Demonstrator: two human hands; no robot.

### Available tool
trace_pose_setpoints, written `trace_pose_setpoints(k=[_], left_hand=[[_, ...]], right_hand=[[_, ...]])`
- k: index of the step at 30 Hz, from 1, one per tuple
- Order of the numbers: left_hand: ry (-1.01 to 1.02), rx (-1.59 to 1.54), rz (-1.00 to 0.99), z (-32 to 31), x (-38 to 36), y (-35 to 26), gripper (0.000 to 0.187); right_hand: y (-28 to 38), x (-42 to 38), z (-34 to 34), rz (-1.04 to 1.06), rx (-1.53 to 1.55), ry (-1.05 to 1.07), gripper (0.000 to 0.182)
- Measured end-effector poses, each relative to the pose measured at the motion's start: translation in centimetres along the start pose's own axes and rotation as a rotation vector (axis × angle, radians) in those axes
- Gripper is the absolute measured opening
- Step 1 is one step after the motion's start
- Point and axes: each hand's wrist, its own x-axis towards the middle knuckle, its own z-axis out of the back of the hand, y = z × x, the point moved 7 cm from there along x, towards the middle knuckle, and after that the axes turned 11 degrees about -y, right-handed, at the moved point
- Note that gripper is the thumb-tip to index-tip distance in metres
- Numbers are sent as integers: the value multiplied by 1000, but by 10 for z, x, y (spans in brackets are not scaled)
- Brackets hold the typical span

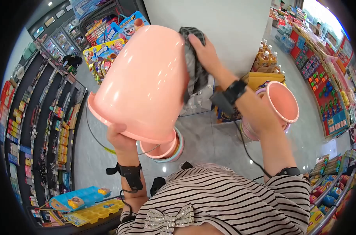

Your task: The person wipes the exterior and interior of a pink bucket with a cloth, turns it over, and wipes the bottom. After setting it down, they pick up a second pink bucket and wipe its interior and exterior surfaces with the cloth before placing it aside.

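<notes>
A glossy pink bucket (pixel 142 78) is held up in front of me, tilted with its rim toward me and its base away. My left hand (pixel 121 137) grips the rim at the lower left, thumb on the outside wall. The wire handle with a yellow-green grip hangs below the rim. In my right hand (pixel 203 51) is a dark checked cloth (pixel 194 58), pressed against the bucket's right side near the base; the hand is slightly blurred. Black straps with small devices sit on both wrists.
Stacked buckets (pixel 162 150) stand on the tiled floor below, and another pink bucket (pixel 283 102) tops a stack at right. Bottled drinks (pixel 266 58) sit on boxes by the white pillar (pixel 225 31). Shelves (pixel 48 129) line the left; snack racks (pixel 335 188) are at lower right.
</notes>
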Motion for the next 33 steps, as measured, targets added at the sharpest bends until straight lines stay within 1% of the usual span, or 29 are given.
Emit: trace_pose_setpoints(k=[1,3,4,5,7,9,10,13,14,17,18,20,22,23,25,26,28,29,30,31,32,33], left_hand=[[-19,-51,-22,-3,1,-3,68],[-24,-138,-39,-2,7,1,64],[-24,-177,-49,0,10,1,61],[-36,-208,-42,4,14,2,60],[-50,-275,-27,9,23,5,57],[-101,-268,-112,18,29,0,53],[-137,-278,-138,23,32,-5,51],[-290,-237,-211,46,34,-23,44],[-349,-217,-235,54,33,-29,42],[-347,-245,-107,74,35,-31,31],[-367,-217,-131,76,32,-34,33],[-413,-149,-176,80,20,-39,36],[-334,-139,-151,89,16,-41,41],[-291,-135,-137,93,15,-41,43],[-273,-174,-122,101,12,-41,49],[-265,-193,-115,104,11,-42,51],[-194,-219,-115,102,9,-46,53],[-157,-232,-116,100,9,-48,54],[-166,-250,-138,102,9,-52,56],[-175,-269,-159,104,9,-55,58],[-185,-287,-179,106,9,-58,59],[-118,-296,-151,102,9,-60,60]], right_hand=[[-7,-6,-7,69,-4,-55,57],[4,-32,-13,395,-282,-237,57],[10,-44,-21,511,-301,-256,56],[11,-58,-30,517,-291,-220,55],[17,-94,-48,622,-249,-105,51],[20,-125,-60,652,-164,156,47],[24,-138,-66,665,-139,401,44],[27,-159,-70,857,-28,743,44],[25,-154,-68,834,-52,675,44],[21,-131,-66,774,-123,473,46],[10,-118,-62,732,-90,292,51],[-5,-89,-57,607,-133,11,57],[-13,-52,-55,363,42,-101,58],[-26,-33,-58,154,210,-132,55],[-54,-10,-66,-363,547,-26,55],[-69,-20,-82,-721,778,136,53],[-82,-30,-85,-192,573,327,57],[-71,-45,-85,-5,352,408,56],[-59,-62,-84,209,118,455,56],[-46,-79,-83,420,-77,468,56],[-49,-89,-86,611,-489,414,60],[-55,-95,-88,672,-673,393,61]])
